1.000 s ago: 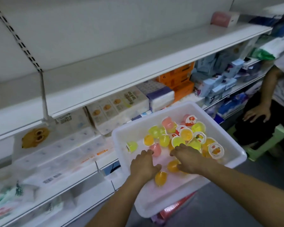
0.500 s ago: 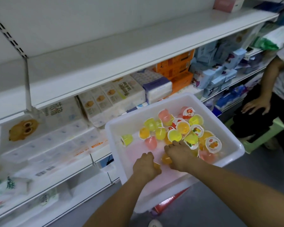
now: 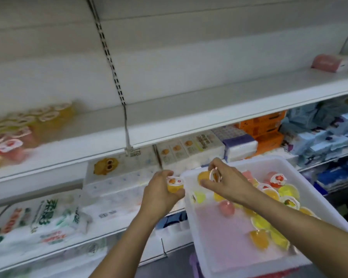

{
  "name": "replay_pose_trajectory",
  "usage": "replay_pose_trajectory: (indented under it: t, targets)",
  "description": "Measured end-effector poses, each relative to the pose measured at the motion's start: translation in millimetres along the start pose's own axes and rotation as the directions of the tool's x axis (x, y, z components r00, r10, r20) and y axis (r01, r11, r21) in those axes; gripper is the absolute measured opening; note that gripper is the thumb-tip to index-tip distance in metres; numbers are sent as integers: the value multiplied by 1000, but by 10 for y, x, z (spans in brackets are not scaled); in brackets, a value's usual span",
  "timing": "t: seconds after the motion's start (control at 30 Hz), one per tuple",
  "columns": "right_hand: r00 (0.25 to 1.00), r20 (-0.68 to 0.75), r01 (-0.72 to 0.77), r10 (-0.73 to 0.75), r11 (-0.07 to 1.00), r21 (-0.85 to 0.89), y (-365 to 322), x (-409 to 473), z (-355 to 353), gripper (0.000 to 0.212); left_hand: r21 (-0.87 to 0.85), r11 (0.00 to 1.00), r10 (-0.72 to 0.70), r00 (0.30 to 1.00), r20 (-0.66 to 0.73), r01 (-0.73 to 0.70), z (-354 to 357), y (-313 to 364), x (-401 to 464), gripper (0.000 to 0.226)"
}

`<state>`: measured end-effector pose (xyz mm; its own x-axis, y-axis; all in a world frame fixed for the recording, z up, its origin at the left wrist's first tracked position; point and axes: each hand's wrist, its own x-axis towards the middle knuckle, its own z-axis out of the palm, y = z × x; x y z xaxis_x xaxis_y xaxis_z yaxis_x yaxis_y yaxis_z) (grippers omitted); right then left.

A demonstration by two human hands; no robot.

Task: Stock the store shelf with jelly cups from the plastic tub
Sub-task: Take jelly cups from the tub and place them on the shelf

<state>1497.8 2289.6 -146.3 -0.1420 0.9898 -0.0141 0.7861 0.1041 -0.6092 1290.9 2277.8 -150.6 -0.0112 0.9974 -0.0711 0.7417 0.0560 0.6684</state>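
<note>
Each hand holds one small orange jelly cup with a white peel-off lid printed with fruit. The left hand (image 3: 161, 194) curls its fingers round an upright jelly cup (image 3: 175, 185), lid facing up, thumb at the cup's 5 o'clock side and fingertips wrapped behind it at 11 o'clock — it sits just left of the tub's near-left corner. The right hand (image 3: 226, 182) pinches a second jelly cup (image 3: 208, 177) tipped on its side, lid facing toward 3 o'clock, thumb below and fingertips over the top, above the tub's left edge. The white plastic tub (image 3: 317, 181) lies at 4 o'clock in the view, its pink-tinted floor partly bare, with loose cups (image 3: 277, 193) in yellow, orange, pink and green heaped along its right side. At 9 o'clock, on the white shelf (image 3: 169, 109), a cluster of stocked cups (image 3: 14, 133) stands — heavily blurred, so lids and count are hard to make out. Packs of tissue (image 3: 193, 146) fill the shelf below. The tub's lower end is cut off by the frame's edge.
</note>
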Motion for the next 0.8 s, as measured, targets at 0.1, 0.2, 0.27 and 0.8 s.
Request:
replay_pose_trajectory:
  t: [0.1, 0.2, 0.27, 0.8]
  targets:
    - [997, -18, 83, -81, 992, 100, -507, 202, 35, 35, -13, 1000, -16, 995, -103, 15, -467, -99, -13, 65]
    - [984, -11, 177, -177, 974, 139, -1005, 383, 115, 36, -23, 1000, 7, 978, -211, -12, -931, -201, -15, 59]
    - [977, 2, 212, -214, 969, 128, -1371, 514, 185, 43, 3, 1000, 24, 956, -293, -24, -1265, -310, -26, 53]
    - [892, 13, 450, -452, 890, 71, -3426, 1779, 1223, 50, 58, 997, -7, 841, -541, 46, -2842, -1409, 51, 57]
